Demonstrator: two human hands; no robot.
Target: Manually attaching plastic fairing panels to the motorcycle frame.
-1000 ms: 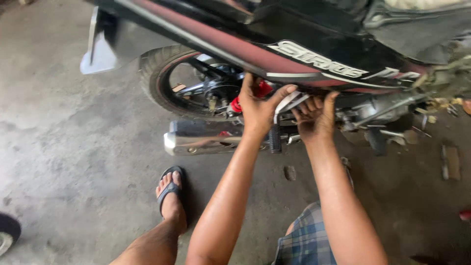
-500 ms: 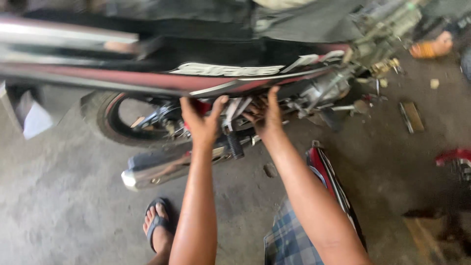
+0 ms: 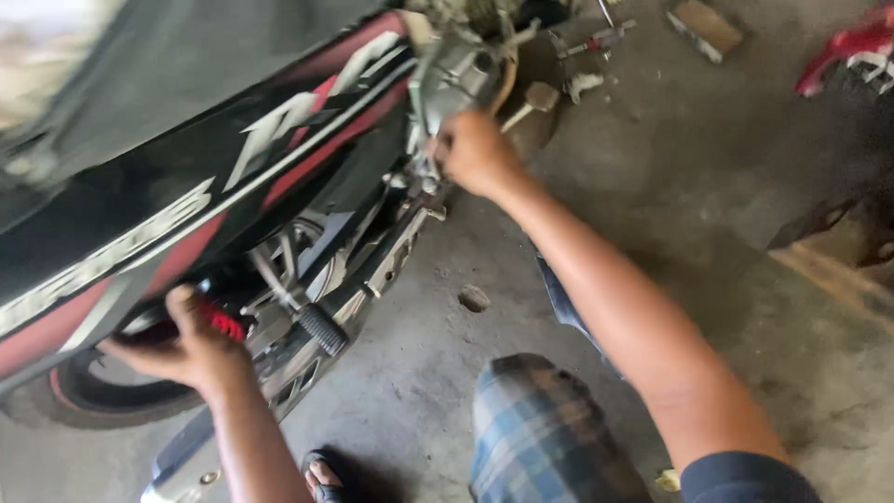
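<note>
A black and red motorcycle [image 3: 214,177] fills the left of the head view. My left hand [image 3: 186,349] reaches under its side panel, fingers curled around the frame by the red shock spring [image 3: 223,323]. My right hand [image 3: 477,154] is closed against the grey engine casing [image 3: 456,79] further forward; what it grips is hidden. A black footpeg [image 3: 321,329] sticks out between my arms. The rear wheel [image 3: 88,396] shows at lower left.
Concrete floor [image 3: 652,214] with small loose parts and tools [image 3: 596,42] near the engine. A red object [image 3: 852,42] lies at top right. My plaid-covered knee [image 3: 540,428] and sandalled foot [image 3: 321,475] are at the bottom. The chrome exhaust [image 3: 186,466] runs low left.
My view swung right and closer to the bike. My right hand moved forward from the frame to the engine casing. My left hand stayed near the red spring.
</note>
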